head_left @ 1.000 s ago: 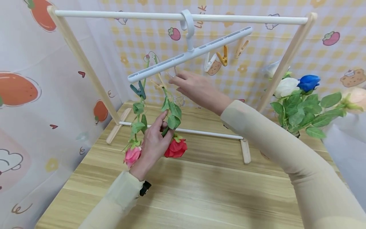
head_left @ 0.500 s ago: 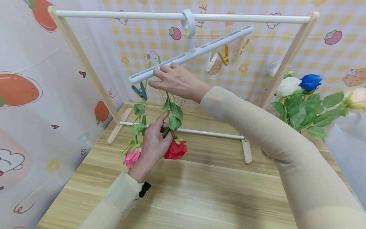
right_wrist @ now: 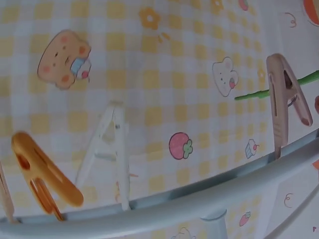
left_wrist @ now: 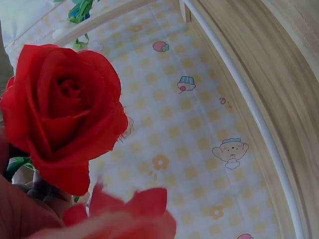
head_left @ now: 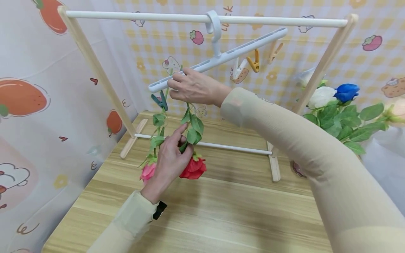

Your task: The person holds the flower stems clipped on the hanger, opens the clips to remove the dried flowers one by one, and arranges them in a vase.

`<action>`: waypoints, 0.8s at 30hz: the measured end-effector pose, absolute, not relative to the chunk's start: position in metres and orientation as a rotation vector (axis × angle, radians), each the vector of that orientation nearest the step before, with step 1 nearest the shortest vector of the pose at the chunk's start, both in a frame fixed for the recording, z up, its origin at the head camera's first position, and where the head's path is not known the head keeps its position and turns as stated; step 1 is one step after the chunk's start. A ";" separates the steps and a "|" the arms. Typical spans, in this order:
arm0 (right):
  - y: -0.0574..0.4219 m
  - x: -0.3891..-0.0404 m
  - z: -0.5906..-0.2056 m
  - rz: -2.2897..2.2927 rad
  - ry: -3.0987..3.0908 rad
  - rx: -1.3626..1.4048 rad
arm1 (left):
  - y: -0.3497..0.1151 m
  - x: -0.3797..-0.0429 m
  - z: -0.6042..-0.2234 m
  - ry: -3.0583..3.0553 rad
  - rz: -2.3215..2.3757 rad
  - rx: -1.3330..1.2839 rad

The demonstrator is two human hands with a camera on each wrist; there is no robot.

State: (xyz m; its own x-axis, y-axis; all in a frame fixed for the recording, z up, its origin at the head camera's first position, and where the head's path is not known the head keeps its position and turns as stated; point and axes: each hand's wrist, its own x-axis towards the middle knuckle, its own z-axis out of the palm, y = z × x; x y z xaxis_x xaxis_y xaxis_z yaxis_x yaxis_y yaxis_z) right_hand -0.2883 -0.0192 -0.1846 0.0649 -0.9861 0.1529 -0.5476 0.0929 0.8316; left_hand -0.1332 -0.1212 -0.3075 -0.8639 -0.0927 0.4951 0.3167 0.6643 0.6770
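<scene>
Right now I have my left grip (head_left: 172, 154), a bare hand in a cream knitted sleeve (head_left: 129, 219), curled round the green stem of a full-petalled red rose (head_left: 193, 169) just above the bloom, with the index finger lying upward along the leaves. That rose hangs head-down over the wood-grain desk (head_left: 240, 214); in the left wrist view its bloom shows large, right beside the hand.

My right grip (head_left: 197, 87) is up at the low end of a tilted pale-blue plastic hanger (head_left: 237, 52). Its fingers are bent, but their tips are hidden, so I cannot tell whether they pinch anything. The red rose's stem runs up to this hand.

Through the right wrist view I make out a pinkish-beige plastic clip (right_wrist: 275, 109) on the hanger bar, with a green stem passing by it, then a white plastic clip (right_wrist: 121, 159) and an orange-yellow plastic clip (right_wrist: 49, 169) further along.

A pink rose (head_left: 148, 172) hangs head-down below a dark teal plastic clip (head_left: 164, 101), near the right grip. The hanger hooks over the white top rod (head_left: 152, 16) of a wooden rack (head_left: 329, 56).
</scene>
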 end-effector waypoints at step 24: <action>-0.022 -0.298 -0.166 -0.825 -1.443 1.725 | -0.122 -0.131 -0.304 -2.351 -1.087 -0.220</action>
